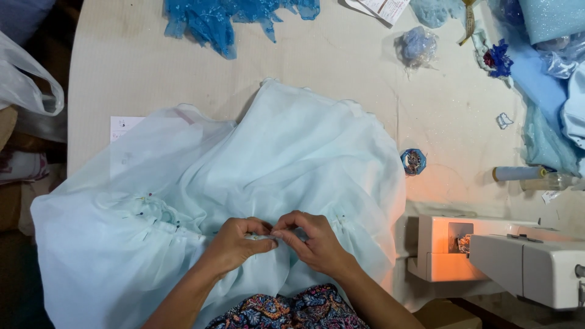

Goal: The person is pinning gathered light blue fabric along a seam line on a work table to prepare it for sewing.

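A pale cream worktop (341, 67) is carrying everything here, its surface looking lightly smudged. A large spread of pale mint fabric (292, 158) is lying across its near half, bunching in folds. A scrap of bright blue lace (213, 21) is resting at the far edge, and a small clear bag of bluish material (417, 46) is sitting to its right. A little blue pin holder (414, 161) is lying just beside the fabric's right edge. A blue thread spool (518, 173) is lying on its side near a white sewing machine (506, 256). Light blue cloth (548, 73) is piling up along the right side, and a white paper sheet (122, 127) is peeking out from under the fabric at left.
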